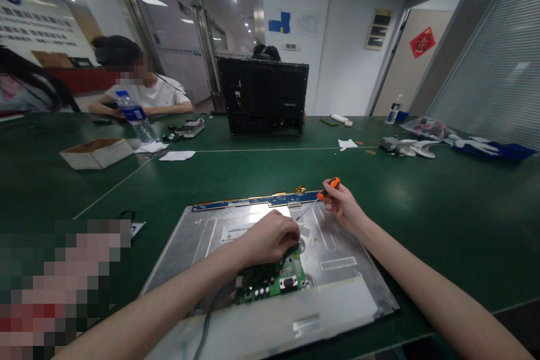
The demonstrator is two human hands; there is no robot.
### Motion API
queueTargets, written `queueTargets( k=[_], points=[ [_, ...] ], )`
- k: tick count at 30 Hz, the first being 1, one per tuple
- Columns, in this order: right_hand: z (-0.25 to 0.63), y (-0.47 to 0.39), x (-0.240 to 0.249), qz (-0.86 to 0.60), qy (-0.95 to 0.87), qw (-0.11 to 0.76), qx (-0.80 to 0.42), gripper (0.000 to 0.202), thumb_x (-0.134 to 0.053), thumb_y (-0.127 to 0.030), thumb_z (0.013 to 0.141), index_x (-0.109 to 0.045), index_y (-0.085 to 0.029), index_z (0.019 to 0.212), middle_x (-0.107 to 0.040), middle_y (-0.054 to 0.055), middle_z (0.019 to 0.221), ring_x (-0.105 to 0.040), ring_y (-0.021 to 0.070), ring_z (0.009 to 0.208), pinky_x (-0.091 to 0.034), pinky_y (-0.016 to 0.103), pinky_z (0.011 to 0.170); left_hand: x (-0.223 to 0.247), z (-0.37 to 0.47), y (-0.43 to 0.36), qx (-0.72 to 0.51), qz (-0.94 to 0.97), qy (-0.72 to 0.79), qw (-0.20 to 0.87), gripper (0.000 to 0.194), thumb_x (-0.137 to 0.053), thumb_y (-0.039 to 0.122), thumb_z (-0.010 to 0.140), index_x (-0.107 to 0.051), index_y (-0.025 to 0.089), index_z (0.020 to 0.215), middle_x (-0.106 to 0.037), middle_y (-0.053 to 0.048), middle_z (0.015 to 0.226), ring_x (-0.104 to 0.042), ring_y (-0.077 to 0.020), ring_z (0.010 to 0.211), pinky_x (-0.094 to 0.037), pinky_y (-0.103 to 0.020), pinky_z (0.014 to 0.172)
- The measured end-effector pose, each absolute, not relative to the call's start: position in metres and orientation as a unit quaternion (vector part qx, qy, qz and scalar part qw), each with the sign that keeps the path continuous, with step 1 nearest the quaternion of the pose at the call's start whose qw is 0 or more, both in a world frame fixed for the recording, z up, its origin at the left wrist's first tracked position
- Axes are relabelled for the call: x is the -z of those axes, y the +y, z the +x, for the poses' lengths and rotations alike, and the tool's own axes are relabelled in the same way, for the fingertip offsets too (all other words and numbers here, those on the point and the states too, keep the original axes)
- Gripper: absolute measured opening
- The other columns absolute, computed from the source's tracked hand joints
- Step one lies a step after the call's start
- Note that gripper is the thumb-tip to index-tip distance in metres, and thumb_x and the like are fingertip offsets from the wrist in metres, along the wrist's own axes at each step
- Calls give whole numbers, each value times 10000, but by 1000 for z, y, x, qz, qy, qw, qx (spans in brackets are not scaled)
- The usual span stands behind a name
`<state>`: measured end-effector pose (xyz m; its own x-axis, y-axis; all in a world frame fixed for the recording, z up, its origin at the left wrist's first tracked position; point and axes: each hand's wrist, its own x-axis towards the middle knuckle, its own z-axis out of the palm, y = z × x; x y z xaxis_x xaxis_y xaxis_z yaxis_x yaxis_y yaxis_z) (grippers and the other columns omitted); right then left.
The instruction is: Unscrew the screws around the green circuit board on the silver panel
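My right hand [342, 205] grips a screwdriver [329, 188] by its orange and black handle. Its thin shaft points down and left, the tip close to my left hand. Curled fingers of my left hand [274, 236] rest at the upper edge of a green circuit board [274, 280]; what they pinch, if anything, is hidden. The board lies on the silvery metal back of a display panel [354, 287], flat on the table. Along the panel's far edge runs a narrow blue circuit strip [261, 201]. A grey cable [206, 329] crosses the near part of the panel.
A dark monitor casing [265, 95] stands upright across the green table [422, 214]. Left are an open cardboard box [97, 154] and a water bottle [137, 118]. White gloves [415, 149] and a blue tray [510, 151] lie right. Several people sit around the far side.
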<state>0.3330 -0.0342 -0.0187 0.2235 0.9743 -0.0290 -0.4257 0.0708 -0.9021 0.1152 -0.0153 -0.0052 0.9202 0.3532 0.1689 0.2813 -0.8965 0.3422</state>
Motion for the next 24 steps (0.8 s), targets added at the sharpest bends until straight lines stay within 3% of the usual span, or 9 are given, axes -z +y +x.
queueTargets(
  k=[24],
  points=[
    [329, -44, 5, -432, -378, 639, -512, 500, -826, -459, 571, -508, -221, 875, -516, -80, 555, -372, 48, 370, -297, 161, 338, 8, 115, -16, -122, 954, 205, 183, 127, -604, 62, 756, -691, 153, 776, -701, -24, 710, -633, -163, 658, -419, -231, 636]
  ],
)
